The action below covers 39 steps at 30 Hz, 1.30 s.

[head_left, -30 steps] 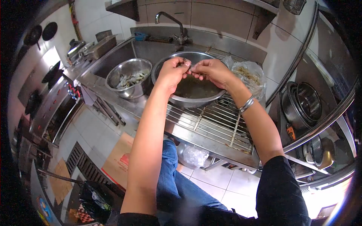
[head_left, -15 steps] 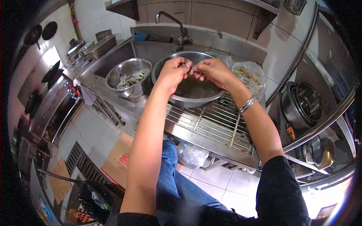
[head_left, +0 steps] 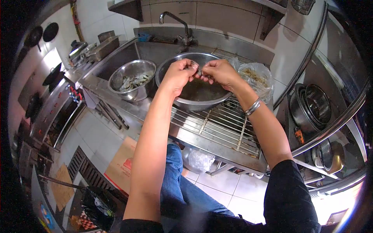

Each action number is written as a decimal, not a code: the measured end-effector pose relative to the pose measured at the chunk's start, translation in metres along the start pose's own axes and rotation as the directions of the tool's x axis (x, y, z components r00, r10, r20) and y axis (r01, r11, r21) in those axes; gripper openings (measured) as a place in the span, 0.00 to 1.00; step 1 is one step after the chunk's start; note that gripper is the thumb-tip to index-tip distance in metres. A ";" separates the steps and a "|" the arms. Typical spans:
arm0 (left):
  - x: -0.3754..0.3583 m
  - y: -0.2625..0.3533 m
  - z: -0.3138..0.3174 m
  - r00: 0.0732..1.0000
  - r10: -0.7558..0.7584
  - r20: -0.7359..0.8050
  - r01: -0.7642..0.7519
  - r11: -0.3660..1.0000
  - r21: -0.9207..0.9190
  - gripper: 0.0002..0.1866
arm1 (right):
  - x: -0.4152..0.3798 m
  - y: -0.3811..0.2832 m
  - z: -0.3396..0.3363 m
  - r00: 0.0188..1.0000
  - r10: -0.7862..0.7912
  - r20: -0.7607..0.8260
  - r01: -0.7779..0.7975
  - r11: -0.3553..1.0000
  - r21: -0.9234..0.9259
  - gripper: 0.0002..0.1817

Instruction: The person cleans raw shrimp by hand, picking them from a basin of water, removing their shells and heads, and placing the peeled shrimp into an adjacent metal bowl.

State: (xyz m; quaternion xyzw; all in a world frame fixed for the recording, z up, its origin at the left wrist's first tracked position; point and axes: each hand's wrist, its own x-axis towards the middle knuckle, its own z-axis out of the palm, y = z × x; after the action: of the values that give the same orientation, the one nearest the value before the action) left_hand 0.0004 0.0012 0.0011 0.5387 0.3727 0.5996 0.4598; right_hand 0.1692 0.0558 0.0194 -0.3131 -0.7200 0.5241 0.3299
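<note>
Both hands meet above a wide metal basin (head_left: 202,105) of murky liquid. My left hand (head_left: 181,73) is closed in a pinch, and so is my right hand (head_left: 220,73). Between their fingertips is a small, wet, greyish thing (head_left: 199,72) that looks like a shrimp, mostly covered by the fingers. To the left, a smaller steel bowl (head_left: 142,93) contains pale grey, dark-marked pieces (head_left: 134,82) of similar look. A clear plastic bag (head_left: 264,87) with yellowish-brown bits lies right of the basin.
Behind the basin rises a faucet (head_left: 186,29) at a steel sink (head_left: 116,64). The basin rests partly on a wire rack (head_left: 217,126). Stacked pots (head_left: 307,106) fill a shelf at right. A cardboard sheet (head_left: 118,165) lies on the floor at left.
The right hand's fingers have shifted very slightly at the pinch. Otherwise the hands, basin and bowl stay where they were.
</note>
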 end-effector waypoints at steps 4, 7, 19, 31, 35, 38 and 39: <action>0.001 -0.001 0.000 0.999 -0.020 -0.046 0.021 1.000 0.017 0.03 | -0.002 -0.001 0.001 1.000 0.027 0.008 -0.027 0.999 -0.024 0.08; 0.001 -0.002 0.000 0.996 -0.041 -0.083 0.048 0.996 0.080 0.03 | -0.001 -0.001 0.000 0.999 0.039 0.030 -0.037 0.998 -0.052 0.08; 0.000 0.001 -0.002 0.974 -0.015 -0.227 0.019 1.000 0.019 0.06 | -0.001 0.001 0.001 0.988 0.091 0.127 -0.092 0.996 0.004 0.07; -0.001 0.003 0.000 0.984 -0.057 -0.170 0.053 0.998 -0.026 0.04 | 0.002 0.001 -0.009 0.975 0.029 0.219 -0.108 0.926 0.361 0.15; -0.002 0.003 -0.002 0.995 -0.054 -0.079 0.051 0.998 -0.043 0.04 | 0.001 0.006 -0.001 0.987 -0.036 0.156 0.014 0.990 0.141 0.18; -0.001 0.002 -0.003 0.996 -0.058 -0.066 0.054 0.997 -0.051 0.04 | 0.005 0.011 -0.005 0.974 -0.057 0.218 0.032 0.993 0.113 0.15; 0.000 0.001 -0.004 0.997 -0.046 -0.066 0.042 0.998 -0.052 0.04 | 0.006 0.011 -0.006 0.974 -0.057 0.218 0.033 0.993 0.112 0.15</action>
State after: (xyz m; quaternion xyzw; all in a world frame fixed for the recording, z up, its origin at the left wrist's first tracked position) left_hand -0.0038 0.0005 0.0016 0.4979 0.3845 0.6165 0.4735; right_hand 0.1712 0.0666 0.0113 -0.2182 -0.7297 0.5862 0.2763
